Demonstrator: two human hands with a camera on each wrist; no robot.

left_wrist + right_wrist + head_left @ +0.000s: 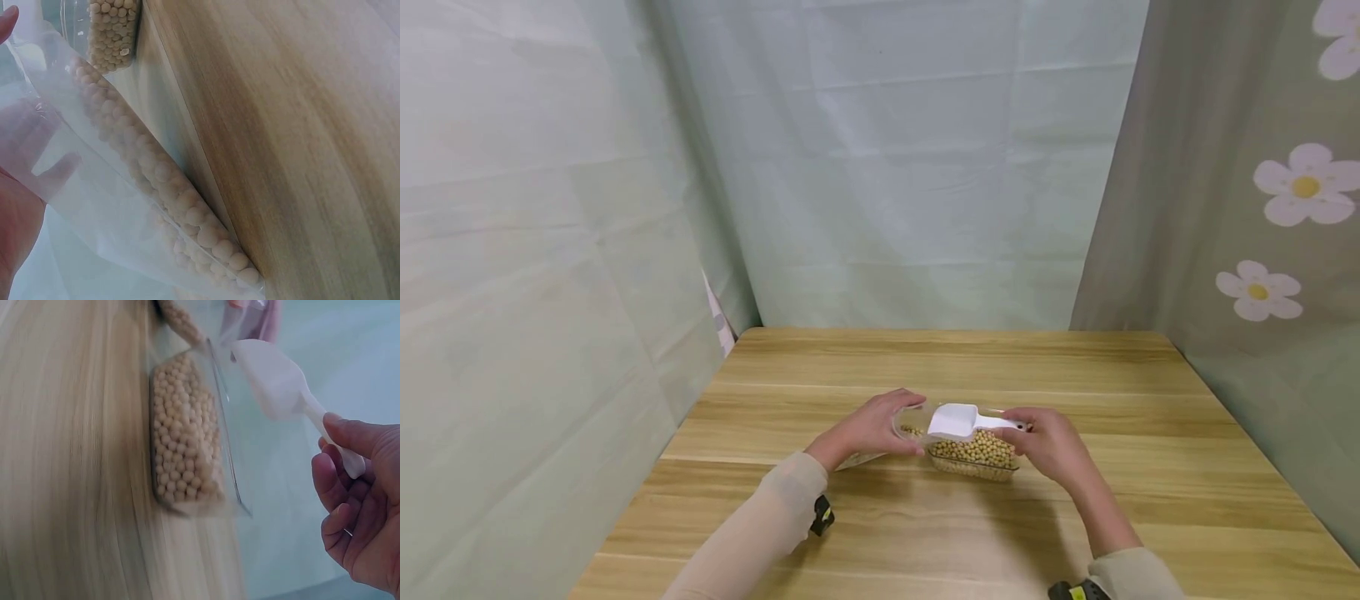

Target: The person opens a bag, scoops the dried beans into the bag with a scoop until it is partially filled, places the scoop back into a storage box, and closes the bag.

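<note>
In the head view my right hand (1048, 442) pinches a white plastic scoop (953, 422) by its handle, above a clear box (976, 471) of soybeans (981, 450). The right wrist view shows thumb and fingers on the handle end and the scoop (272, 378) tilted, beyond the box rim (228, 450). My left hand (872, 427) holds a clear plastic bag (860, 459) near its mouth, left of the box. Some soybeans (169, 181) lie along the bottom of the bag in the left wrist view. Part of the left hand shows through the film.
Box and bag stand on a wood-grain table (955, 362). Pale curtains (887, 167) hang behind the table and along its left side; a grey curtain with white flowers (1258, 290) hangs at the right.
</note>
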